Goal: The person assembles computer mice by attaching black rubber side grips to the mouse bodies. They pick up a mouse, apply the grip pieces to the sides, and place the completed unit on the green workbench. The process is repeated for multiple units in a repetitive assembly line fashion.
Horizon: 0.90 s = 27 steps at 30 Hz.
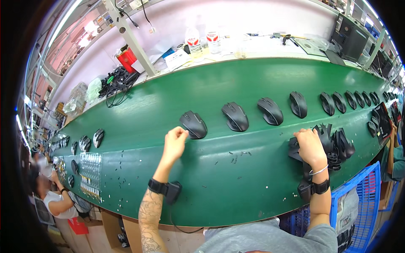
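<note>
My left hand (175,141) reaches over the green conveyor belt (168,97) and touches the near edge of a black computer mouse (193,124). Its fingers are curled at the mouse's rim. My right hand (310,145) rests on a heap of black plastic mouse shells (337,145) at the right of the belt, fingers bent down onto a shell. Further black mice (235,116) (270,111) (298,104) stand in a row along the belt to the right. Both wrists wear black bands.
Small screws (236,156) lie scattered on the belt. A clear parts tray (91,173) sits at the left beside more mice (98,137). A blue crate (358,202) stands at my lower right. Bottles, cables and a red box line the far bench. Another person sits at lower left.
</note>
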Available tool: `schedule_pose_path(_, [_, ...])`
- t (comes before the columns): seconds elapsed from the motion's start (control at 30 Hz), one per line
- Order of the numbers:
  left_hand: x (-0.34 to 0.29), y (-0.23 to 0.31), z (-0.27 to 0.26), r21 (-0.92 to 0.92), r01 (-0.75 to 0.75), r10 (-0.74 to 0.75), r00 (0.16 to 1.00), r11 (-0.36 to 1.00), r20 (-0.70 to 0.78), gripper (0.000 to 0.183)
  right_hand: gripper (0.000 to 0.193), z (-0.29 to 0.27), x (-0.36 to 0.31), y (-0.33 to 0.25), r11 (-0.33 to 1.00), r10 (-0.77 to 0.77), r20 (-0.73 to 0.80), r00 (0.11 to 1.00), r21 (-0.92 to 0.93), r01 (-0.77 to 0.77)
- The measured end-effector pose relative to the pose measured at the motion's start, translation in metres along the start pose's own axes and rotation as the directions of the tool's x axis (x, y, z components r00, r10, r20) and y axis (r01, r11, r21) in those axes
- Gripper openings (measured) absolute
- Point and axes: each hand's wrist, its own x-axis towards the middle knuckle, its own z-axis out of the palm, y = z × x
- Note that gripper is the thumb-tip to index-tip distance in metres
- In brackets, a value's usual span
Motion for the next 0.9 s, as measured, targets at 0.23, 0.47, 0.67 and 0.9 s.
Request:
schedule_pose_path(0.23, [-0.075,0.049,0.034,-0.262,-0.035,0.077,0.985,0.965,0.154,0.015,0.023,-0.001,0.006,0.005,0.990,-0.027,-0.042,0.999,0.140,0.033])
schedule_pose_path(0.47, [-0.105,0.036,0.051,-0.531,0.090,0.021,0.980,0.842,0.200,0.010,0.026,-0.012,0.009,0.005,0.986,-0.042,0.025,0.999,0.160,0.038])
schedule_pose_path(0.67, [-0.113,0.032,0.058,-0.612,0.068,0.038,0.987,0.788,0.158,0.010,0.027,-0.027,0.013,-0.009,0.994,-0.005,0.006,1.000,0.106,0.004])
schedule_pose_path(0.9, [-0.128,0.043,0.068,-0.666,0.051,0.094,0.979,0.745,0.180,0.016,0.031,-0.045,0.026,-0.085,0.721,-0.325,-0.187,0.927,0.585,0.371])
